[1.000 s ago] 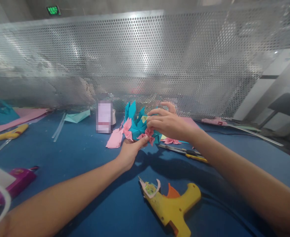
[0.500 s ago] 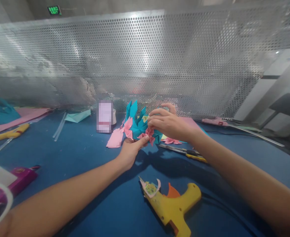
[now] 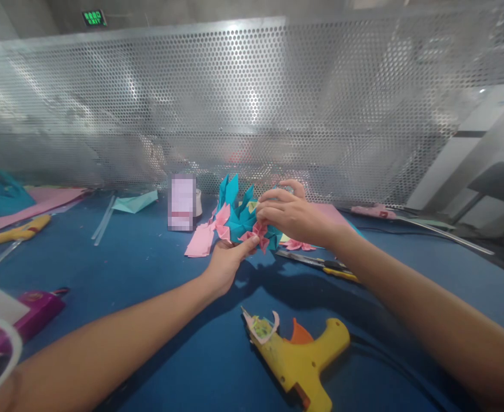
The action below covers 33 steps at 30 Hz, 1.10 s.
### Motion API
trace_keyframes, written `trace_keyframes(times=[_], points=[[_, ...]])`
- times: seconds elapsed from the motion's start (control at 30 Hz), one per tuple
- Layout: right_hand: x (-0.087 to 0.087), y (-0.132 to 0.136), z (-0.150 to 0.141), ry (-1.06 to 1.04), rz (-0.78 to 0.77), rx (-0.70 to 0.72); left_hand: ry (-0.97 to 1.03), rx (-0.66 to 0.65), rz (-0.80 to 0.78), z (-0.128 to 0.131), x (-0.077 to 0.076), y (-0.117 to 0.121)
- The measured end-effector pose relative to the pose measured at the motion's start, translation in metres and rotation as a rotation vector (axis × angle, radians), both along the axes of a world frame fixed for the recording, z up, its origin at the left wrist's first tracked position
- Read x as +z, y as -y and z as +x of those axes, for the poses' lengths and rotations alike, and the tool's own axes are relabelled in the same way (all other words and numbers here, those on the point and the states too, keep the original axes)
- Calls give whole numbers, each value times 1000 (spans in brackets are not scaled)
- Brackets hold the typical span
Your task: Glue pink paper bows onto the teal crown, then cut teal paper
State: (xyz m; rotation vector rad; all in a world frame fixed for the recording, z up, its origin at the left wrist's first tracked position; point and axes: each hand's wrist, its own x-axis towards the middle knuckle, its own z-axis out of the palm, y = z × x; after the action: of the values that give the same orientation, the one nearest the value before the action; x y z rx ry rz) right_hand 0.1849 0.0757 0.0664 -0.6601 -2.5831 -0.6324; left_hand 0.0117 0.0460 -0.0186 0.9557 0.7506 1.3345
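Observation:
Between my hands is a folded-paper piece (image 3: pixel 242 220) with pointed blue-teal petals and pink paper flowers around its edge. My left hand (image 3: pixel 228 263) grips it from below, the thumb pressed on a pink paper flower (image 3: pixel 259 230) at the front. My right hand (image 3: pixel 288 212) is closed over the piece's right side, fingertips at the same pink flower and the teal petals; the exact pinch is partly hidden. Just below lies a yellow hot glue gun (image 3: pixel 299 355) on its side, nozzle pointing up-left. Behind my right wrist rests another pink paper flower (image 3: pixel 299 245).
Pink paper strips (image 3: pixel 199 240) lie left of the piece, near a blurred-out upright object (image 3: pixel 182 203). A utility knife (image 3: pixel 342 274) sits by my right forearm. Clear glue sticks (image 3: pixel 103 220), another yellow glue gun (image 3: pixel 20 233) and a purple device (image 3: pixel 41 309) are leftward. A perforated metal panel (image 3: pixel 252 86) closes the back.

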Motion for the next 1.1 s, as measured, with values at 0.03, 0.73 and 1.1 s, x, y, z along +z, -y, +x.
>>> trace_keyframes(times=[0.03,0.73,1.1], points=[[0,0,0,0,1,2,1,-1,0,0,0,0],[0,3,-4,-11,-19,11,155,-88,88,3,4,1],[-12,-6,-7,-137,84,36,247,-60,49,5,9,2]])
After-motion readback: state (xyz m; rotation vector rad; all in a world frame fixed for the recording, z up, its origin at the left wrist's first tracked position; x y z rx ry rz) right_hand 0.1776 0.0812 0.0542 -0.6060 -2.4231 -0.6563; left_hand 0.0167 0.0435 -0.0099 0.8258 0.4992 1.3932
